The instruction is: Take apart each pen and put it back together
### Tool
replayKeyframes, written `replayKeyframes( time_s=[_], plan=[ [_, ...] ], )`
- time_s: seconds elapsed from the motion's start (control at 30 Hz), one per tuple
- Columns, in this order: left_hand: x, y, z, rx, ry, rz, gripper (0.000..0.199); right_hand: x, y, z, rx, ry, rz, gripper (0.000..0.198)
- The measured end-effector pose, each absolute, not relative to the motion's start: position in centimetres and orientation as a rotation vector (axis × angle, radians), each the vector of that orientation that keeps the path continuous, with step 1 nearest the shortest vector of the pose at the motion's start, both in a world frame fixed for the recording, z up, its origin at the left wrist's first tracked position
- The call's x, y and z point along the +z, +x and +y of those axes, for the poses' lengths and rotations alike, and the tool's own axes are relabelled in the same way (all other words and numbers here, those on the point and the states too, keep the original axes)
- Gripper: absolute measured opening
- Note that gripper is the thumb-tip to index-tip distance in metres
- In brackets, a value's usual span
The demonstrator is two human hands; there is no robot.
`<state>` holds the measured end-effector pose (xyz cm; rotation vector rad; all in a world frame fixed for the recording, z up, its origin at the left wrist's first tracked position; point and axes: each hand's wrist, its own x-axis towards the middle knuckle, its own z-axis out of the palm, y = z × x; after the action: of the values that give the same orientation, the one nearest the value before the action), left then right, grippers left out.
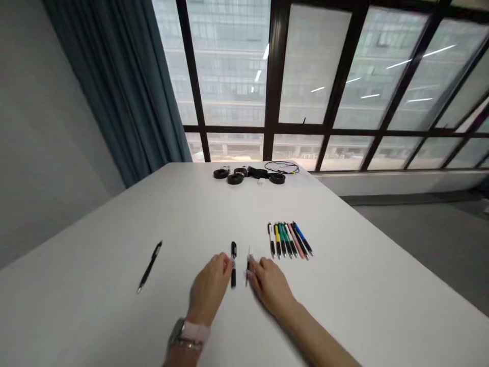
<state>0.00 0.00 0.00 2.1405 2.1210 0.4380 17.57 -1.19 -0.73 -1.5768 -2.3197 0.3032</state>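
A black marker (233,278) with a pale band near its middle stands before me, its length pointing away. My left hand (212,283) has its fingers closed at the marker's left side, against its middle. To the right of it, my right hand (270,285) pinches a slim dark pen (248,265) with a light, thin tip; the fingers cover part of it and it is slightly blurred. Farther right lies a row of several click pens (288,239) in white, yellow, green, pink, black and blue. One black pen (150,266) lies alone, slanted, left of my hands.
At the far end of the white table (183,214) lie several black tape-like rolls (235,179), a black bundle (257,173) and a coiled thin cable (281,167). Beyond are windows and a blue curtain (126,92). The table's right edge runs diagonally beside the floor.
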Motion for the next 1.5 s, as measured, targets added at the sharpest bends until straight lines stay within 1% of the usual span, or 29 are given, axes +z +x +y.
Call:
replayKeyframes(
  time_s=[0.47,0.77,1.2,1.3,1.4,1.5],
  plan=[
    [-0.1,0.0,0.0,0.423,2.129,2.145,0.026,-1.3,17.0,-1.5,0.174,-1.572,-2.351,0.043],
    [0.2,0.3,0.1,0.324,2.113,2.158,0.026,-1.6,16.7,-1.2,0.134,-1.567,-2.369,0.042],
    [0.4,0.3,0.1,0.304,2.1,2.139,0.027,-1.4,15.5,-0.6,0.139,-1.502,-2.362,0.041],
    [0.5,0.3,0.0,0.297,2.102,2.139,0.028,-1.3,15.7,-0.7,0.142,-1.47,-2.298,0.044],
    [0.5,0.4,0.1,0.3,2.099,2.13,0.028,-1.6,16.0,-0.6,0.194,-1.434,-2.174,0.044],
    [0.4,0.3,0.1,0.307,2.084,2.128,0.028,-1.8,16.4,-0.5,0.312,-1.437,-2.06,0.043]
  ],
)
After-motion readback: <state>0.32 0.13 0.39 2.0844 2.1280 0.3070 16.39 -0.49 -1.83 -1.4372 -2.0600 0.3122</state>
